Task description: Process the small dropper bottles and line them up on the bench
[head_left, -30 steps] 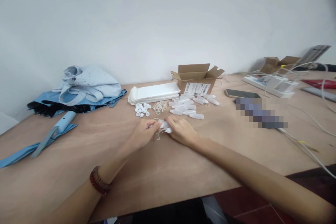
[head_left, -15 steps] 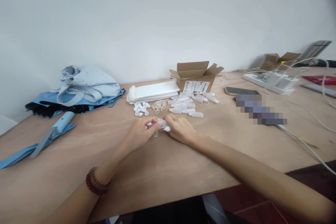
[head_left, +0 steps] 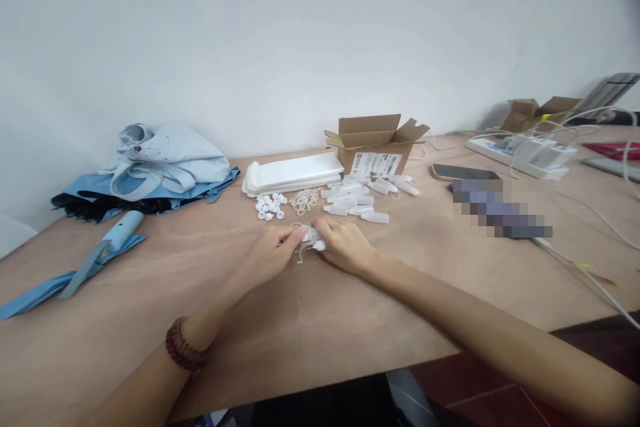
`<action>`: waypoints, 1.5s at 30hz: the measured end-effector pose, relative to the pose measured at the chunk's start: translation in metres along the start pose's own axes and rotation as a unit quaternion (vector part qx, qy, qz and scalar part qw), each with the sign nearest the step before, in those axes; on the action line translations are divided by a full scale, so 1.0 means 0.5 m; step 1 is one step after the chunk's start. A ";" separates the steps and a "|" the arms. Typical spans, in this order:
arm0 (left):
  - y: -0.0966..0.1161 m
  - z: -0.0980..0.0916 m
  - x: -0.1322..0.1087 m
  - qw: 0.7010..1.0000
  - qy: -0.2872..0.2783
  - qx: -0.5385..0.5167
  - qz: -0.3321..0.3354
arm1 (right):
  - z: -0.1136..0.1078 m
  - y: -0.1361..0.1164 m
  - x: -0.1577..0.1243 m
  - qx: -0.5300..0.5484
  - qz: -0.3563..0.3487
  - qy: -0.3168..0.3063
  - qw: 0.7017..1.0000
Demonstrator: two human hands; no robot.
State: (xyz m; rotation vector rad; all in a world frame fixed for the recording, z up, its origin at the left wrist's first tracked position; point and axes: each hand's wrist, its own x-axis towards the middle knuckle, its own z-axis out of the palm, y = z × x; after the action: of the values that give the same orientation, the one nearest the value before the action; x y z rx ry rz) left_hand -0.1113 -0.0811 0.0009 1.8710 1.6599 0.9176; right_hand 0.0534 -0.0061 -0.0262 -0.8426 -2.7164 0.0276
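My right hand [head_left: 346,245] is closed around a small translucent plastic bottle [head_left: 313,235], right in front of me. A white pointed tip [head_left: 319,245] shows below its fingers; whether it belongs to the same bottle I cannot tell. My left hand [head_left: 273,250] meets it from the left, thumb and finger pinched at a small white cap [head_left: 307,237] against the bottle, partly hidden by the fingers. A thin cream string [head_left: 300,253] hangs in a loop between the hands. Beyond them lie several white caps [head_left: 269,205], a heap of cream string loops [head_left: 305,200] and several translucent bottles [head_left: 350,199].
White paper sleeves [head_left: 295,172] lie in a stack beside an open cardboard box [head_left: 375,159] near the wall. To the left are a pale blue cloth bag [head_left: 170,163] and a blue umbrella [head_left: 123,230]. A phone [head_left: 463,173] and a power strip [head_left: 515,157] with cables are on the right.
The white piece in my left fingers has moved right, up to the bottle. The string now hangs in a wider loop. My right hand stays nearly in place.
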 end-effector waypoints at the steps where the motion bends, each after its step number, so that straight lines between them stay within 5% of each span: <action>1: 0.001 0.000 0.000 1.000 0.002 -0.001 -0.005 | 0.000 0.000 0.000 -0.001 0.001 0.000 1.000; 8: -0.007 0.004 0.003 0.999 0.007 -0.029 -0.019 | 0.001 0.000 -0.002 0.002 0.002 0.006 1.000; 14: -0.041 -0.001 0.010 0.978 -0.007 -0.152 -0.144 | 0.010 0.007 0.001 0.014 0.009 0.014 1.000; 20: -0.008 0.002 0.002 0.997 0.002 -0.069 -0.025 | 0.009 0.007 0.000 0.022 0.011 0.010 1.000; 23: -0.008 0.013 0.004 0.990 -0.023 -0.116 -0.072 | 0.007 0.007 0.000 0.020 0.010 0.012 1.000; 28: -0.008 0.006 0.010 0.934 -0.018 -0.285 -0.215 | 0.008 0.013 0.001 0.022 0.014 0.015 1.000; 34: 0.025 -0.052 0.009 0.821 -0.003 -0.521 -0.233 | 0.009 0.014 0.003 0.026 0.046 0.021 0.998; 36: 0.030 -0.056 0.008 0.814 -0.015 -0.536 -0.225 | 0.006 0.009 0.003 0.019 0.055 0.023 0.998; 39: 0.028 -0.037 0.003 0.890 0.009 -0.417 -0.184 | -0.001 -0.001 0.003 0.010 0.062 0.019 0.998; 42: 0.018 -0.003 -0.008 0.989 0.076 -0.124 -0.019 | -0.005 -0.007 0.002 0.012 0.058 0.005 0.998; 45: 0.007 0.024 -0.017 0.976 0.073 0.137 0.153 | -0.006 -0.007 0.001 0.027 0.058 -0.002 0.998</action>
State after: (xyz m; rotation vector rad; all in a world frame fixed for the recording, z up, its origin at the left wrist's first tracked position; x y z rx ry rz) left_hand -0.1005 -0.0890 -0.0061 2.3454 1.6826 1.0074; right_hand 0.0518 -0.0088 -0.0229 -0.9831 -2.6541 0.1254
